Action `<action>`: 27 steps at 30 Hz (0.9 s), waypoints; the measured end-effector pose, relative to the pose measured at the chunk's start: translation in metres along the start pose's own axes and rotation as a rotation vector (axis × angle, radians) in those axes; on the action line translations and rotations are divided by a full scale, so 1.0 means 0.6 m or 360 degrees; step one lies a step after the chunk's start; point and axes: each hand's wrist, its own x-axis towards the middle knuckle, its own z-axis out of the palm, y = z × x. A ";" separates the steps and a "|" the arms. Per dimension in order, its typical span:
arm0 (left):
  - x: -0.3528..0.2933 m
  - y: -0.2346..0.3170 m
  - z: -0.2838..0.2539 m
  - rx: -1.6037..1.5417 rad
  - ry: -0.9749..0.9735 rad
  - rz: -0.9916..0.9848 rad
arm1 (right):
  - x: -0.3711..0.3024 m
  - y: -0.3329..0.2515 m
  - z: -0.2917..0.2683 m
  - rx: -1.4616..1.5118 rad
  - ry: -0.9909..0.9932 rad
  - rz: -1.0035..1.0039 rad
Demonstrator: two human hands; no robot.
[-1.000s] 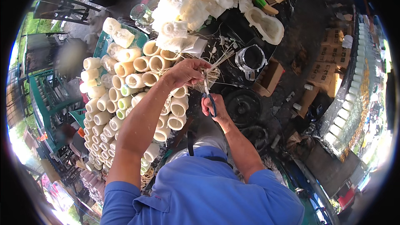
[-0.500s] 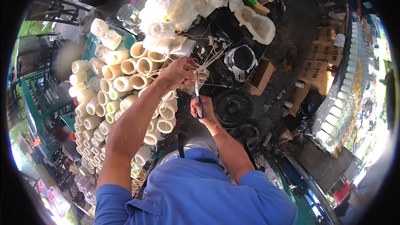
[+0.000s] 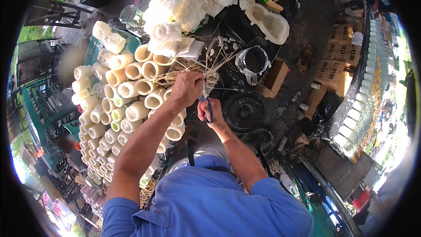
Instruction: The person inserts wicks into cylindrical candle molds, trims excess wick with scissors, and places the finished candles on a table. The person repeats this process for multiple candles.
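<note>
My left hand (image 3: pixel 188 88) is closed, its fingers pinching thin pale strands that look like candle wicks (image 3: pixel 214 68). More of these strands lie in a loose bundle just beyond and beside it. In my right hand (image 3: pixel 216 118) is a pair of scissors (image 3: pixel 209 110) with dark blue handles, held from below. The metal blades point away from me, right beside the left fingertips and among the strands. Whether the blades are parted is too small to tell. Hollow cream wax cylinders (image 3: pixel 144 87) stand close by my left forearm, several with strands poking out.
Pale wax pieces (image 3: pixel 169 6) are heaped at the far side. A wax-smeared metal pitcher (image 3: pixel 253 63) stands right of the strands, near a small open cardboard box (image 3: pixel 274 79) and a peanut-shaped cream mould (image 3: pixel 268 23). Black round objects (image 3: pixel 242 110) lie below. White candles (image 3: pixel 357 105) line the far right.
My left hand has come nearer to me and turned, its fingers more curled. The scissors have shifted slightly left with my right hand.
</note>
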 end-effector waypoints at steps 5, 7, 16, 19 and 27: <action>0.009 -0.010 -0.001 0.0101 -0.0045 0.0045 | -0.008 0.002 0.001 -0.0111 0.0074 0.0132; 0.012 -0.014 -0.002 0.0087 -0.0082 0.0026 | -0.014 0.004 0.002 -0.0199 0.0059 0.0110; 0.017 -0.016 -0.032 -0.0519 -0.0400 -0.0405 | -0.022 -0.006 -0.010 -0.0076 -0.0154 0.0058; 0.027 -0.019 -0.045 -0.0791 -0.0608 -0.0601 | -0.023 -0.014 -0.013 -0.0129 -0.0241 0.0039; 0.040 -0.042 -0.041 -0.1465 -0.0800 -0.0958 | -0.008 -0.020 0.008 0.0135 -0.0245 -0.0078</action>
